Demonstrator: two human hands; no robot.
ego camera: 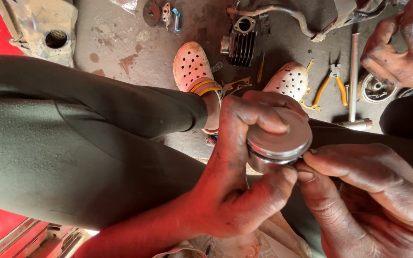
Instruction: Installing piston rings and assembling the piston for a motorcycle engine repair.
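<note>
A round grey metal piston is held over my lap, its flat crown facing up. My left hand wraps around it, fingers over the top edge and thumb under the lower side. My right hand comes in from the right, and its thumb and fingertips pinch the ringed side of the piston. Both hands are smeared with dark grease. The lower part of the piston is hidden behind my fingers.
Another person's greasy hand hovers at the top right. On the stained concrete floor lie orange-handled pliers, a finned cylinder block, a metal rod, a round metal part and a small sprocket. Pale perforated clogs are on my feet.
</note>
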